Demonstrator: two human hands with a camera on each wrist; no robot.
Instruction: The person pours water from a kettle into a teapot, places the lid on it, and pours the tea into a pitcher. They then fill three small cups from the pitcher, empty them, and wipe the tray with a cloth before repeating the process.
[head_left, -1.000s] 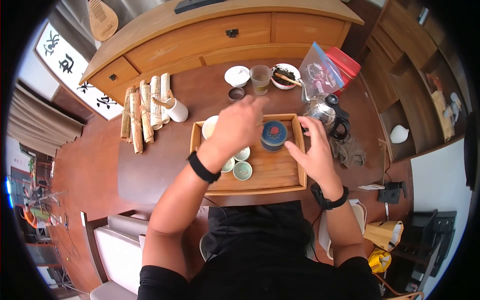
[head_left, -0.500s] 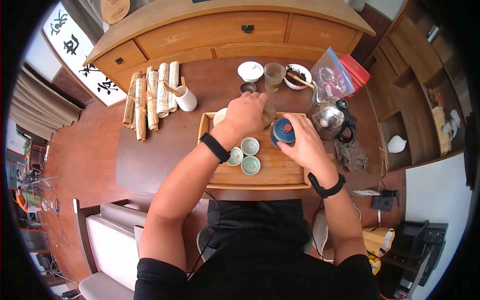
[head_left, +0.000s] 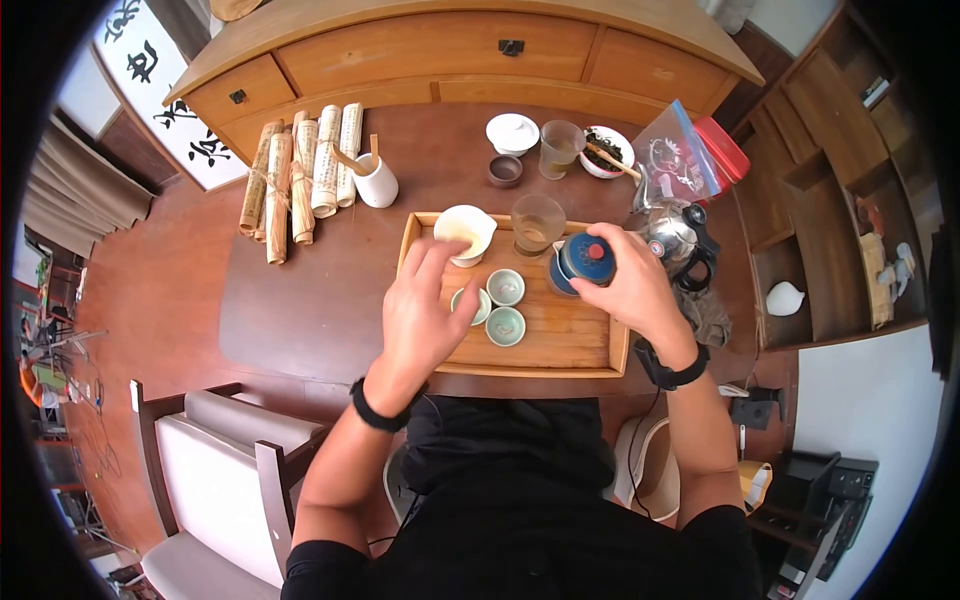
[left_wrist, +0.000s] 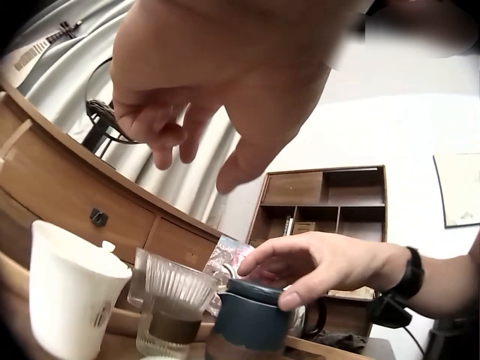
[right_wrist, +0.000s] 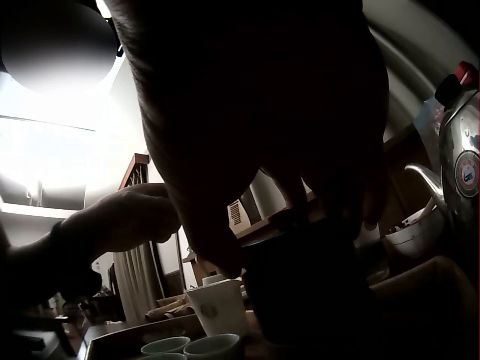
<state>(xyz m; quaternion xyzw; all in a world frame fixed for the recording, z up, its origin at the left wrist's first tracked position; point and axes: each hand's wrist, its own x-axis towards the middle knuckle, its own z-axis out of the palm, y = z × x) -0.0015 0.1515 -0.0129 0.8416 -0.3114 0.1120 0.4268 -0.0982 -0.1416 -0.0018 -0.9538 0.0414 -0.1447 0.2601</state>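
My left hand (head_left: 425,315) hovers with fingers spread over the small green cups (head_left: 505,327), in front of the white pitcher (head_left: 464,232). In the left wrist view its fingers hang downward, holding nothing. With thumb and fingers, my right hand (head_left: 640,285) grips the blue pot (head_left: 563,279) at its lid (head_left: 588,257), at the tray's right side. The lid sits shifted, with a pale rim showing at its left. A ribbed glass (head_left: 537,226) holding some brownish liquid stands between pitcher and pot. In the right wrist view the pot is dark, its lid unclear.
The wooden tray (head_left: 520,372) holds the cups. Behind it stand a dark small cup (head_left: 505,170), a white lidded bowl (head_left: 512,133), another glass (head_left: 561,150) and a bowl of leaves (head_left: 607,152). A steel kettle (head_left: 672,235) is at right, bamboo scrolls (head_left: 302,180) at left.
My left hand has let go of the ribbed glass and moved left and toward the body. My right hand has closed on the blue pot's top, and the lid has shifted.
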